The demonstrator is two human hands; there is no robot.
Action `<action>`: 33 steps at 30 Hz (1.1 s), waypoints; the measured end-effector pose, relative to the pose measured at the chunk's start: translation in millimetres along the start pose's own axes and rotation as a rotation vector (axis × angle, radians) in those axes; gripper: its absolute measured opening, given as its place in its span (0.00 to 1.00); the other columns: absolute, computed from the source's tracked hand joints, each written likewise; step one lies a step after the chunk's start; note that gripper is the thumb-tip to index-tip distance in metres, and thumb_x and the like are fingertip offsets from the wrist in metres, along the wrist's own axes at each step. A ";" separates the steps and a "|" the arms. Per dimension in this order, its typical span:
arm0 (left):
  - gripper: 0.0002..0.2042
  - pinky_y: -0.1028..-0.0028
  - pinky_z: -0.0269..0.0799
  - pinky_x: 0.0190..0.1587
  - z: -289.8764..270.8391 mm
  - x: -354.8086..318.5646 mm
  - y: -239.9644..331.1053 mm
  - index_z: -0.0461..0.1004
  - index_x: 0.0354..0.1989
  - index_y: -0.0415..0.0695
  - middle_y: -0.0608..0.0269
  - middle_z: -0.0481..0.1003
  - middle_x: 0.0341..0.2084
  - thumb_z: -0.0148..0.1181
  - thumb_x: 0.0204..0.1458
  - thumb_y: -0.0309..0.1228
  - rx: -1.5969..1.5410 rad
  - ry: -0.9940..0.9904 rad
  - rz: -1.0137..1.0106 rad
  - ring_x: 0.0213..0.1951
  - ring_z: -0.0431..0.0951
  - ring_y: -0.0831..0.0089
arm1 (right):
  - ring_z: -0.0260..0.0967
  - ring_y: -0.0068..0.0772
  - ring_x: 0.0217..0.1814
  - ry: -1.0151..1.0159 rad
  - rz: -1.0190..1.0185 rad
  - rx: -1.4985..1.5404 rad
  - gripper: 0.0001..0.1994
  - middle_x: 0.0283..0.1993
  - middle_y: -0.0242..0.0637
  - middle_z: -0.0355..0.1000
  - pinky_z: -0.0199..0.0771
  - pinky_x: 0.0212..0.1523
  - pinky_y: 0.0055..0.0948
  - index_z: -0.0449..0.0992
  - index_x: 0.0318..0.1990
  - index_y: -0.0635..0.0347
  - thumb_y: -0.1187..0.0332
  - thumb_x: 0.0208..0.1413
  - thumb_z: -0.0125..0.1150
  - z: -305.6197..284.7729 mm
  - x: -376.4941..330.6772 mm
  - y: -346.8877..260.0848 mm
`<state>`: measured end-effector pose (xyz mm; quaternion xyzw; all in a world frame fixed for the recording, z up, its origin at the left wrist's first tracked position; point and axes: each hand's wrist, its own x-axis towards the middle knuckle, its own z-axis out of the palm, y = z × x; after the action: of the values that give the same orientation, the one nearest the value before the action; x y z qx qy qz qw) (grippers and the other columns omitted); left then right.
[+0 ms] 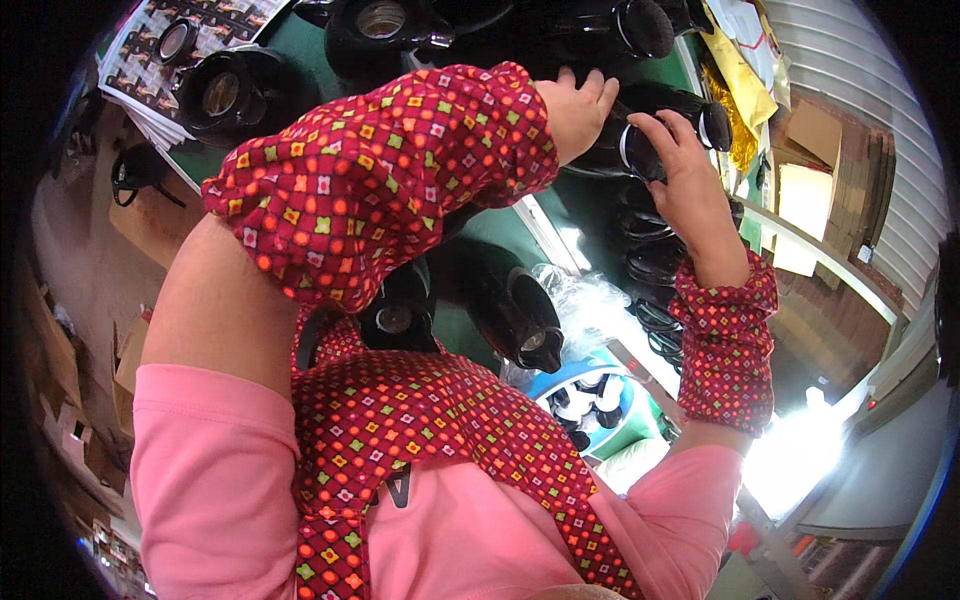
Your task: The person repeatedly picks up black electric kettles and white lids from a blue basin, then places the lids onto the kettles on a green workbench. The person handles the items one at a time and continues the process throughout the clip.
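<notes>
My right hand (692, 190) curves round the end of a glossy black jug (603, 158) that lies on its side, with fingers and thumb at its pale ring. My left hand (577, 114) is just to its left, fingers stretched and slightly apart; its palm side is hidden, so whether it presses on the jug I cannot tell. Behind my hands lies another black jug (712, 127). Nearer my body, a black jug (515, 310) lies tilted on the green tabletop (470, 335), and another jug (393, 318) shows its round opening beside my apron.
More black jugs (380, 45) crowd the far side. Printed sheets (125, 75) lie far left, near a loose round ring (176, 41). Clear plastic wrap (580, 310) and a blue-rimmed bucket (628, 395) of small parts are near right. Gold foil (742, 75) stands at the far right, before cardboard (850, 180).
</notes>
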<state>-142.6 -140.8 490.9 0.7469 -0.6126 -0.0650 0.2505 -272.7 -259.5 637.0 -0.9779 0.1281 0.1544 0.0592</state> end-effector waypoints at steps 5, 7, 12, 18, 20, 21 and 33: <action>0.39 0.63 0.85 0.43 -7.4 2.5 0.3 0.55 0.73 0.31 0.43 0.69 0.59 0.65 0.51 0.24 -0.044 -0.099 -0.050 0.50 0.81 0.47 | 0.68 0.59 0.66 0.002 -0.124 -0.114 0.39 0.67 0.50 0.65 0.75 0.63 0.44 0.69 0.67 0.42 0.87 0.47 0.61 4.0 -5.8 9.6; 0.43 0.64 0.84 0.43 -11.4 2.7 1.6 0.54 0.73 0.30 0.43 0.69 0.59 0.69 0.49 0.27 -0.040 -0.169 -0.048 0.48 0.81 0.49 | 0.68 0.59 0.66 -0.002 -0.192 -0.170 0.37 0.67 0.50 0.65 0.75 0.63 0.44 0.68 0.69 0.41 0.80 0.51 0.66 5.6 -4.3 13.2; 0.54 0.65 0.83 0.44 -11.3 -2.3 0.5 0.52 0.74 0.28 0.44 0.70 0.57 0.80 0.39 0.32 -0.004 -0.156 -0.025 0.44 0.82 0.51 | 0.71 0.56 0.62 -0.169 0.240 -0.160 0.44 0.62 0.49 0.69 0.77 0.58 0.45 0.64 0.71 0.48 0.54 0.46 0.79 -15.3 4.1 -7.1; 0.56 0.65 0.83 0.44 -9.7 -2.4 -0.9 0.51 0.73 0.28 0.42 0.70 0.56 0.82 0.38 0.33 -0.059 -0.124 0.014 0.44 0.83 0.50 | 0.78 0.58 0.52 -0.029 0.206 -0.186 0.41 0.52 0.55 0.78 0.79 0.50 0.49 0.69 0.65 0.61 0.37 0.54 0.67 3.6 -2.0 -0.3; 0.56 0.65 0.83 0.44 -7.7 -1.8 -2.2 0.51 0.73 0.27 0.41 0.70 0.56 0.82 0.37 0.32 -0.067 -0.146 0.006 0.45 0.82 0.49 | 0.79 0.58 0.50 -0.220 0.451 -0.280 0.39 0.50 0.55 0.78 0.79 0.49 0.50 0.70 0.65 0.60 0.38 0.56 0.66 -10.6 15.2 -4.7; 0.55 0.65 0.83 0.44 -8.0 -1.5 -4.0 0.51 0.73 0.27 0.41 0.69 0.56 0.82 0.37 0.31 -0.069 -0.159 0.000 0.46 0.82 0.49 | 0.79 0.58 0.49 -0.315 0.570 -0.322 0.38 0.50 0.55 0.79 0.79 0.49 0.50 0.70 0.65 0.60 0.39 0.56 0.65 -15.9 20.6 -5.3; 0.59 0.66 0.83 0.46 -19.3 0.4 -6.6 0.45 0.74 0.23 0.39 0.69 0.57 0.82 0.39 0.34 -0.034 -0.324 0.088 0.47 0.82 0.49 | 0.77 0.52 0.41 0.059 -0.260 -0.265 0.42 0.38 0.47 0.73 0.77 0.42 0.46 0.64 0.70 0.62 0.42 0.55 0.68 13.1 -5.4 26.2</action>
<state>-128.9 -134.8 504.7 0.6948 -0.6758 -0.1837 0.1638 -288.5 -281.4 624.3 -0.9895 -0.0194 0.1325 -0.0546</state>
